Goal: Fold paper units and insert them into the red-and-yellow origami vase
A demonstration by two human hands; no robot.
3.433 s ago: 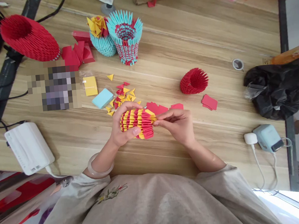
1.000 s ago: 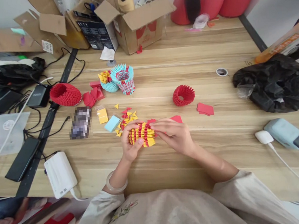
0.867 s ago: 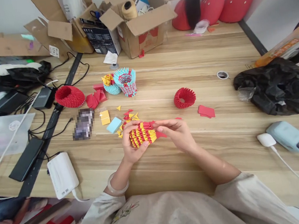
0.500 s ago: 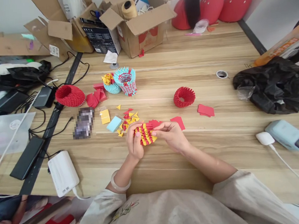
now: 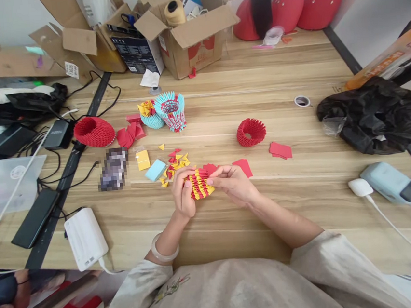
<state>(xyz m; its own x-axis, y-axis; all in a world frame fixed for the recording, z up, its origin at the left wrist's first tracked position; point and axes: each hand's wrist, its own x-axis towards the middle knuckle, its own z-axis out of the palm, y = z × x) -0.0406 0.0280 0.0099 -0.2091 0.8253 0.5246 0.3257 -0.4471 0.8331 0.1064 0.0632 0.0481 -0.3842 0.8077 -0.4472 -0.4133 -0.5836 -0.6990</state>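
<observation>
A red and yellow folded-paper piece [image 5: 200,185], built of rows of small folded units, is held above the table near its front. My left hand [image 5: 184,195] is wrapped round its left side, thumb on the near face. At its right edge, the thumb and fingertips of my right hand [image 5: 232,184] pinch the piece; whether a loose unit is between them is hidden. Just beyond lie loose yellow and red paper triangles [image 5: 179,163]. Red paper slips [image 5: 243,167] lie partly behind my right hand.
A red paper ring [image 5: 251,132] and red slips [image 5: 280,149] lie to the right. Blue-and-red [image 5: 173,113] and red [image 5: 94,131] paper vases stand back left. A white power bank [image 5: 86,238] with a cable is at left; a black plastic bag [image 5: 369,116] lies at right.
The whole view has shifted slightly. Both hands keep their hold on the paper piece, with hardly any visible finger movement.
</observation>
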